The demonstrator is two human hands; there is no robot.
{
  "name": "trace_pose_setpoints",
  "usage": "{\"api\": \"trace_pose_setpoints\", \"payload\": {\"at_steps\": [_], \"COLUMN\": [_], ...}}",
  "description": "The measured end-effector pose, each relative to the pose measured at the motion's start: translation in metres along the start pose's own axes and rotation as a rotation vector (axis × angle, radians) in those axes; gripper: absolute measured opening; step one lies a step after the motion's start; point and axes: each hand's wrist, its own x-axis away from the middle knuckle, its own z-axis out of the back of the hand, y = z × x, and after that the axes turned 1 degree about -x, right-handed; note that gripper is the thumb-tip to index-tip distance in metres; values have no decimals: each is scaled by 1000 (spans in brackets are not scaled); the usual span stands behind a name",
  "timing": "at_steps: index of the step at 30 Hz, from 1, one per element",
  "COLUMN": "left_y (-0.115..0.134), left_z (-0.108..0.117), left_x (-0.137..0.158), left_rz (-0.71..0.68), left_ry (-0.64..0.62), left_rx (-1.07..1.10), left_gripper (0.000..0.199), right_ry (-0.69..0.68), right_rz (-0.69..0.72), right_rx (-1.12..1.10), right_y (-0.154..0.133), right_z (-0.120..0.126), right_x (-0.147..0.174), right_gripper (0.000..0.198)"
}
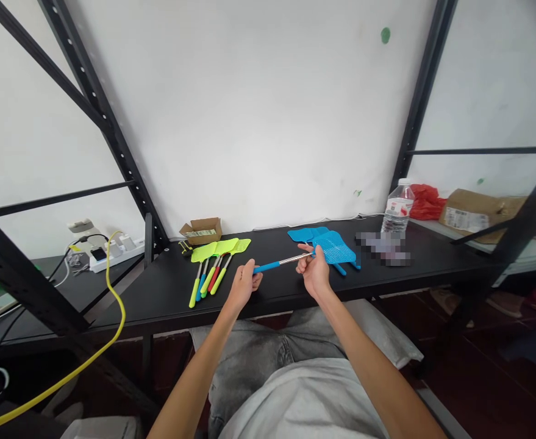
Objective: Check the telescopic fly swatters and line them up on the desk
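A blue fly swatter (334, 249) with a silver metal shaft is held across in front of me, above the black table. My left hand (244, 283) is closed round the end of its blue handle. At the other end, my right hand (314, 271) pinches it where the shaft meets the mesh head. Just behind that head lie more blue fly swatters (302, 235), partly covered by it. To the left, several fly swatters with yellow-green heads (215, 249) lie overlapped, their handles yellow-green, blue and red, pointing towards me.
An open small cardboard box (202, 230) stands by the wall. On the right are a clear water bottle (396, 210), a red plastic bag (425, 202) and a brown package (473, 213). Black rack posts frame both sides; a yellow cable (120, 311) hangs at left near a power strip (116, 255).
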Motion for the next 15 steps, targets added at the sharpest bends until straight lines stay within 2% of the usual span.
{"api": "trace_pose_setpoints", "payload": {"at_steps": [15], "left_y": [4], "left_z": [-5], "left_x": [2], "left_rz": [-20], "left_ry": [-84], "left_rx": [-130], "left_gripper": [52], "right_ry": [-64], "right_rz": [-21], "right_rx": [52], "right_y": [0], "right_z": [-2], "right_x": [3], "right_gripper": [53]}}
